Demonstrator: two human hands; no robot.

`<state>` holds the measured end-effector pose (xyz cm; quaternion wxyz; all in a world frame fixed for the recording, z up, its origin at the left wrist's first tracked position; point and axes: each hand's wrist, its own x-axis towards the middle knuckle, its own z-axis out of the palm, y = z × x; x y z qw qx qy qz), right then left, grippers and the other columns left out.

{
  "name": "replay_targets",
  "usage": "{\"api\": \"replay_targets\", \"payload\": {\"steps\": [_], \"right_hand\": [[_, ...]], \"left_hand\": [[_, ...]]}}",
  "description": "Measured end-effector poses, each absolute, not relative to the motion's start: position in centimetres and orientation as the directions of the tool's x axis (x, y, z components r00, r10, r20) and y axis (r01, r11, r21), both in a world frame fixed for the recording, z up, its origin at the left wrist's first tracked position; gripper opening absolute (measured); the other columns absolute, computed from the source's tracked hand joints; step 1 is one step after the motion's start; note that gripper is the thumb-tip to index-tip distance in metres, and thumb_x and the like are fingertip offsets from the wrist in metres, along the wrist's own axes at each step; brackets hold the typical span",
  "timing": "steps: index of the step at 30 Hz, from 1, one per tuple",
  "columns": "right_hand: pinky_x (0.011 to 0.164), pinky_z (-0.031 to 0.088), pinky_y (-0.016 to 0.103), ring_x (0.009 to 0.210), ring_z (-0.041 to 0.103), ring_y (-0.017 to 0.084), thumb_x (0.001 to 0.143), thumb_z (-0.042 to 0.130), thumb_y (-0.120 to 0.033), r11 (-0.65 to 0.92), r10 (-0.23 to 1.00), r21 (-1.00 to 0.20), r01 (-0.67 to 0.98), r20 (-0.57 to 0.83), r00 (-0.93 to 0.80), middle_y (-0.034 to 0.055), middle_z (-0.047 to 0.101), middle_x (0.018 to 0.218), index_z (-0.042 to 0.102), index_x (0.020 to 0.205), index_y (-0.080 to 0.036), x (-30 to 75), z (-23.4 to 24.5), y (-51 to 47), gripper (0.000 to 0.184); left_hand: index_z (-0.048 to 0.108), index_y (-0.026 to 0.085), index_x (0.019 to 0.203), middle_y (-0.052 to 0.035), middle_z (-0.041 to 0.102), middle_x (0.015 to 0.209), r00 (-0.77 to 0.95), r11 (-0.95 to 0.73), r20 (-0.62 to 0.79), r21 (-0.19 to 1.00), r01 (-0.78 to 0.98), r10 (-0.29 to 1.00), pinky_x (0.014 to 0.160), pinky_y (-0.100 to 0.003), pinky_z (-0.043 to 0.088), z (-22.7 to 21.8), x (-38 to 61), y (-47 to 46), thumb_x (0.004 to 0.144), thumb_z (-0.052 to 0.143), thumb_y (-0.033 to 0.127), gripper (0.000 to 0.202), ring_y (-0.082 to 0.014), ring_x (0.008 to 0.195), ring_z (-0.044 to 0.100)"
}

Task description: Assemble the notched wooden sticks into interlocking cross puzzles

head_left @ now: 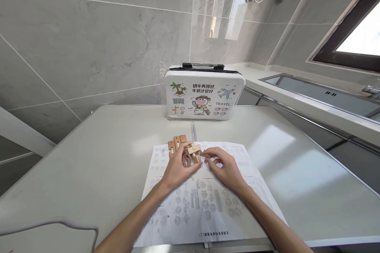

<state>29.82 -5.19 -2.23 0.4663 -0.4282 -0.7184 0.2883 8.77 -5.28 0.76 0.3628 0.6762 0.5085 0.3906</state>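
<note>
Wooden puzzle blocks (193, 149), notched and fitted together in a small cluster, are gripped by my left hand (177, 168) above the paper. My right hand (224, 165) is closed in a pinch on a small wooden piece (204, 154) that reaches toward the cluster's right side. Whether that piece touches the cluster I cannot tell. Just beyond my left hand are several loose notched wooden blocks (177, 141) with marks on them. Beneath both hands lies a large instruction sheet (237, 221) printed with small block diagrams, slightly creased.
A white case (204, 95) with cartoon prints and a black handle stands upright at the table's back. The white table (118, 158) has a seam down its middle. To the right runs a counter with a sink (326, 95). Grey tiled walls (103, 39) rise behind.
</note>
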Motion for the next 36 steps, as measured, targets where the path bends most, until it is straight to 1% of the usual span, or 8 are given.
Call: {"api": "replay_targets", "payload": {"steps": [7, 11, 15, 19, 22, 28, 32, 36], "right_hand": [[0.088, 0.065, 0.040, 0.104, 0.070, 0.024, 0.096, 0.059, -0.019, 0.527, 0.844, -0.810, 0.259, 0.464, -0.269, 0.0076, 0.072, 0.113, 0.073, 0.117, -0.028, 29.40, -1.69, -5.52, 0.026], [0.091, 0.062, 0.041, 0.104, 0.070, 0.024, 0.095, 0.062, -0.018, 0.526, 0.844, -0.805, 0.274, 0.455, -0.283, 0.0070, 0.073, 0.112, 0.072, 0.115, -0.026, 29.45, -1.49, -5.63, 0.024], [0.095, 0.061, 0.044, 0.100, 0.073, 0.024, 0.097, 0.065, -0.023, 0.460, 0.885, -0.835, 0.303, 0.405, -0.228, 0.0067, 0.075, 0.110, 0.068, 0.119, -0.025, 29.69, -1.81, -5.61, 0.022], [0.093, 0.062, 0.044, 0.104, 0.071, 0.025, 0.101, 0.063, -0.028, 0.513, 0.857, -0.796, 0.322, 0.453, -0.246, 0.0084, 0.070, 0.116, 0.070, 0.121, -0.027, 29.89, -2.19, -5.48, 0.022], [0.090, 0.063, 0.043, 0.098, 0.070, 0.024, 0.103, 0.060, -0.029, 0.554, 0.833, -0.759, 0.343, 0.498, -0.242, 0.0083, 0.064, 0.115, 0.072, 0.124, -0.031, 30.02, -2.20, -5.38, 0.024], [0.089, 0.063, 0.044, 0.098, 0.069, 0.024, 0.104, 0.057, -0.026, 0.574, 0.818, -0.744, 0.342, 0.502, -0.281, 0.0080, 0.063, 0.114, 0.069, 0.132, -0.035, 30.21, -1.98, -5.41, 0.032], [0.088, 0.063, 0.045, 0.100, 0.068, 0.026, 0.103, 0.058, -0.026, 0.587, 0.808, -0.740, 0.329, 0.507, -0.299, 0.0082, 0.063, 0.114, 0.069, 0.132, -0.036, 30.33, -2.13, -5.45, 0.032], [0.085, 0.062, 0.044, 0.099, 0.068, 0.026, 0.103, 0.060, -0.027, 0.595, 0.800, -0.735, 0.325, 0.504, -0.324, 0.0083, 0.064, 0.114, 0.071, 0.129, -0.036, 30.36, -2.16, -5.51, 0.030]], "left_hand": [[0.055, 0.027, 0.136, 0.0009, 0.067, 0.089, 0.250, -0.262, 0.170, 0.878, 0.400, 0.953, 0.063, -0.028, 0.048, 0.66, 8.74, -5.27, 0.084, 0.078, 0.040, 0.059, -0.0159, 0.066, 0.057], [0.056, 0.026, 0.136, 0.0009, 0.066, 0.088, 0.255, -0.273, 0.181, 0.877, 0.395, 0.950, 0.062, -0.027, 0.047, 0.64, 8.67, -5.22, 0.084, 0.078, 0.040, 0.058, -0.0156, 0.065, 0.056], [0.058, 0.027, 0.138, 0.0025, 0.065, 0.082, 0.260, -0.270, 0.169, 0.865, 0.422, 0.951, 0.063, -0.028, 0.048, 0.81, 8.57, -5.28, 0.083, 0.079, 0.040, 0.060, -0.0161, 0.064, 0.057], [0.058, 0.028, 0.138, 0.0021, 0.065, 0.082, 0.280, -0.274, 0.159, 0.855, 0.441, 0.947, 0.065, -0.028, 0.047, 0.91, 8.50, -5.33, 0.083, 0.079, 0.038, 0.059, -0.0168, 0.066, 0.057], [0.058, 0.028, 0.138, 0.0013, 0.066, 0.084, 0.303, -0.279, 0.149, 0.849, 0.449, 0.941, 0.065, -0.029, 0.046, 0.79, 8.49, -5.30, 0.083, 0.080, 0.039, 0.060, -0.0175, 0.068, 0.056], [0.063, 0.030, 0.136, -0.0038, 0.064, 0.110, 0.332, -0.337, 0.192, 0.821, 0.460, 0.923, 0.068, -0.029, 0.049, 0.53, 8.47, -5.21, 0.080, 0.083, 0.041, 0.061, -0.0174, 0.076, 0.056], [0.064, 0.033, 0.136, -0.0051, 0.062, 0.120, 0.337, -0.339, 0.194, 0.823, 0.455, 0.921, 0.067, -0.029, 0.051, 0.59, 8.41, -5.27, 0.078, 0.084, 0.042, 0.062, -0.0165, 0.076, 0.058], [0.064, 0.029, 0.134, -0.0054, 0.069, 0.116, 0.377, -0.329, 0.176, 0.857, 0.396, 0.910, 0.066, -0.029, 0.052, 0.57, 8.57, -5.36, 0.078, 0.084, 0.042, 0.061, -0.0180, 0.077, 0.063]]}}
